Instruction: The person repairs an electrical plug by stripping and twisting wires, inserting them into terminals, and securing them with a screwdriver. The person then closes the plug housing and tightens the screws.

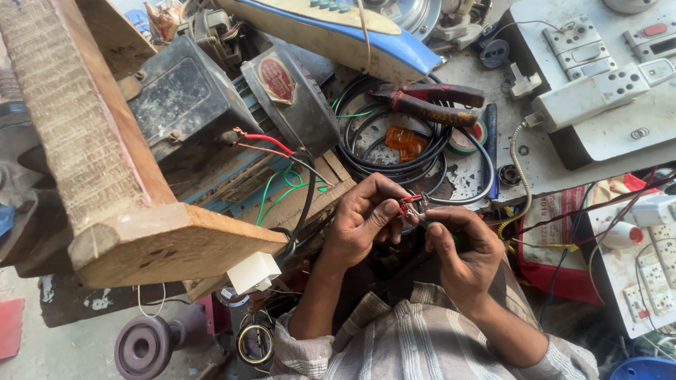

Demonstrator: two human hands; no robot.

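Red wire ends (410,205) half-hidden between fingers (386,209)

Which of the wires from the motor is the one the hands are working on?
The red wire, pinched between the left hand and right hand; the green wires hang loose by the motor.

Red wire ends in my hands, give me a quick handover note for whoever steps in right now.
Left hand: grip pinches the red wire ends between thumb and fingers.
Right hand: grip closed on a small green-handled tool, its tip at the bared ends.
Around: the dark motor with red and green leads sits behind the left hand; red-handled pliers lie on the black cable coil.
Done: the wire ends look stripped.
Left: whether they are joined cannot be told from here; the pliers lie untouched.
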